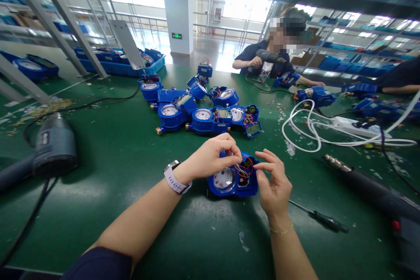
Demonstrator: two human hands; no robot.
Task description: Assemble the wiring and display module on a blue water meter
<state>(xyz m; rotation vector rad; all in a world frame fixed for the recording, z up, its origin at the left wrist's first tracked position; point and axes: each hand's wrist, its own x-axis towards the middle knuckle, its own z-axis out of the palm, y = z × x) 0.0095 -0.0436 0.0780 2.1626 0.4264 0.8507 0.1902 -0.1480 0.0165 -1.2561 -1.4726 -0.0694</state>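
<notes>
A blue water meter (224,180) lies in front of me on the green bench. Its round dial is on the left, and an open compartment with thin coloured wires (243,169) is on the right. My left hand (220,154), with a watch on its wrist, reaches over the meter's top, thumb and forefinger pinched at the wires. My right hand (274,179) is at the compartment's right side. Its thumb and forefinger tips come together by a red wire, while the other fingers are spread; what lies between the tips is too small to make out.
Several blue meters (204,116) stand grouped behind. A heat gun (55,146) is at left, another heat gun (370,192) at right. A screwdriver (328,221) lies beside my right hand. White cable (302,124) loops near a power strip (356,127). A co-worker (262,59) holds a heat gun opposite.
</notes>
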